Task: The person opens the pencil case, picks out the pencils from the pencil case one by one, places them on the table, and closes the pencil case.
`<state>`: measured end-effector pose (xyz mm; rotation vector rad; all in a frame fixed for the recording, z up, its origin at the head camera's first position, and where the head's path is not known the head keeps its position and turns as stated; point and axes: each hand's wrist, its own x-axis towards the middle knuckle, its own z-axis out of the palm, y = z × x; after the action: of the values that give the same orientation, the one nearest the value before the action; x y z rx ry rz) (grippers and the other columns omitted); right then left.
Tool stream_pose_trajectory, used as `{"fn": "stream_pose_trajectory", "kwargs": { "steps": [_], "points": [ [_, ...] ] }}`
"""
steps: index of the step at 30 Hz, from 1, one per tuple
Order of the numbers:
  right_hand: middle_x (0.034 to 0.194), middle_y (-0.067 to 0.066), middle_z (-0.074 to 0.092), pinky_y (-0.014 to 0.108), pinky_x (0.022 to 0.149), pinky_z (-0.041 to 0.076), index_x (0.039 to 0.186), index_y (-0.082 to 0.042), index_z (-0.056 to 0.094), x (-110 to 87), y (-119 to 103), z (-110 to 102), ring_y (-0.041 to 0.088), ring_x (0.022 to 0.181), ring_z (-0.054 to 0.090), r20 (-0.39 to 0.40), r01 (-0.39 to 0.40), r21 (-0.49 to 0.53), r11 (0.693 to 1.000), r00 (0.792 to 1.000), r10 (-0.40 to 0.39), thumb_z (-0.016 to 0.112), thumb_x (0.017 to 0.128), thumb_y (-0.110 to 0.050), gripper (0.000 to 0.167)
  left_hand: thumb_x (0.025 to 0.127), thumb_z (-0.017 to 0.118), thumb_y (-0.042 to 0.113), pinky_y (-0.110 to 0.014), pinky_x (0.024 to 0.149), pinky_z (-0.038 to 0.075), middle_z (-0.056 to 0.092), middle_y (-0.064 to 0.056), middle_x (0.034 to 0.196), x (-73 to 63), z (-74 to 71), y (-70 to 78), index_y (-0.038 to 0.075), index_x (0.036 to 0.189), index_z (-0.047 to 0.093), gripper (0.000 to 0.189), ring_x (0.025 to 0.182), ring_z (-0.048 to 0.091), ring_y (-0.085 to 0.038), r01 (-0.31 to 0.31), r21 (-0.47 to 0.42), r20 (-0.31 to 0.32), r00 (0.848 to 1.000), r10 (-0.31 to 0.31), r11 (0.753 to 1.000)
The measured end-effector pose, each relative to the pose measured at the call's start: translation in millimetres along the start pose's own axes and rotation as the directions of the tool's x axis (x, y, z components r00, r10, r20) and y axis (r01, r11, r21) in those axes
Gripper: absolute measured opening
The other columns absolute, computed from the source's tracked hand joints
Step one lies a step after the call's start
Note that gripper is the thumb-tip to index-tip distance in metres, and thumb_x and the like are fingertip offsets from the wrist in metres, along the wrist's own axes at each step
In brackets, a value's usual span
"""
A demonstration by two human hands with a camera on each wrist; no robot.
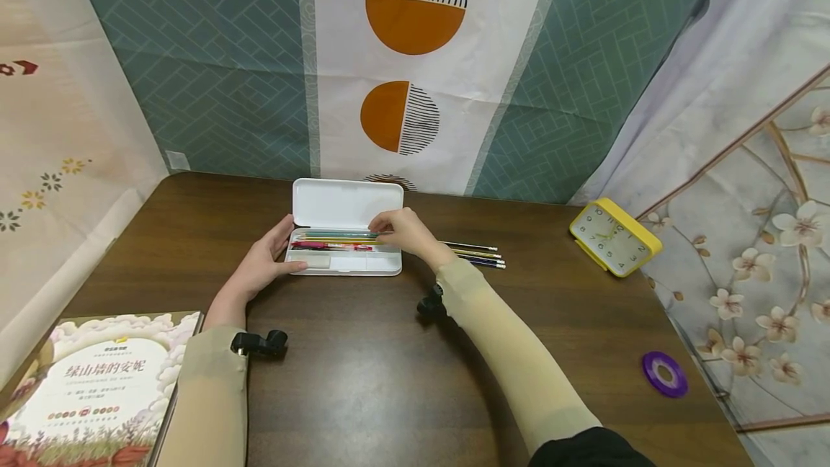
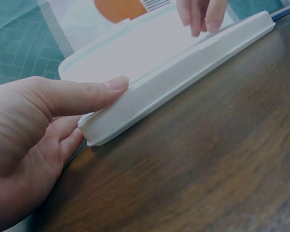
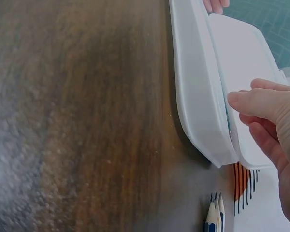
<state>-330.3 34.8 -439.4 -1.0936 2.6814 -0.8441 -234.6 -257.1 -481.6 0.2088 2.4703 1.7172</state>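
Note:
A white pencil case lies with its lid raised on the brown table. Inside its tray are several pencils, a red pen and a pale block, perhaps an eraser. My left hand grips the case's left end, its thumb over the front wall and its fingers at the side. Over the right part of the tray, my right hand has bent fingers pointing down at the pencils' ends. In the right wrist view its thumb sits close to the fingers; whether they pinch a pencil is hidden.
Several more pencils lie right of the case, tips toward it. A yellow clock stands at the back right, and a purple tape roll near the right edge. A book occupies the front left corner.

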Motion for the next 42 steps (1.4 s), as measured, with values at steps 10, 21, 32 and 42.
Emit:
{"fn": "stream_pose_trajectory", "kwargs": {
  "steps": [10,21,32,42],
  "points": [
    [0.103,0.007,0.075,0.025,0.084,0.056,0.106,-0.005,0.073,1.9,-2,4,0.017,0.096,0.070,0.020,-0.029,-0.018,0.999,0.999,0.029,0.073,0.087,-0.005,0.019,0.085,0.077,0.012,-0.052,0.120,0.016,0.008,-0.014,0.164,0.9,-0.1,0.3,0.009,0.158,0.004,0.103,0.151,0.012,-0.033,-0.019,-0.014,-0.002,1.000,0.018,1.000],
    [0.104,0.008,0.075,0.026,0.084,0.057,0.106,-0.004,0.072,-0.1,1,7,0.019,0.097,0.071,0.005,-0.031,-0.007,0.999,1.000,0.031,0.073,0.086,-0.006,0.020,0.085,0.077,0.016,-0.042,0.121,0.018,0.009,-0.013,0.164,0.8,1.4,-0.3,0.011,0.159,0.005,0.103,0.151,0.013,-0.033,-0.020,0.005,0.001,1.000,0.020,1.000],
    [0.103,0.008,0.075,0.026,0.086,0.056,0.106,-0.004,0.072,2.1,0,9,0.018,0.096,0.070,-0.003,-0.023,-0.024,0.999,1.000,0.023,0.073,0.086,-0.006,0.019,0.085,0.077,0.017,-0.033,0.120,0.018,0.009,-0.011,0.165,-0.2,-0.4,-0.3,0.011,0.159,0.004,0.103,0.151,0.013,-0.030,-0.005,0.011,0.000,1.000,0.005,1.000],
    [0.099,0.007,0.075,0.027,0.086,0.056,0.104,-0.004,0.072,3.2,1,11,0.018,0.094,0.070,-0.006,-0.026,-0.012,1.000,1.000,0.026,0.073,0.086,-0.005,0.018,0.085,0.077,0.015,-0.034,0.120,0.018,0.009,-0.010,0.165,0.0,0.2,-0.6,0.011,0.159,0.005,0.102,0.151,0.013,-0.029,0.001,0.015,-0.002,1.000,-0.001,1.000]
  ]
}}
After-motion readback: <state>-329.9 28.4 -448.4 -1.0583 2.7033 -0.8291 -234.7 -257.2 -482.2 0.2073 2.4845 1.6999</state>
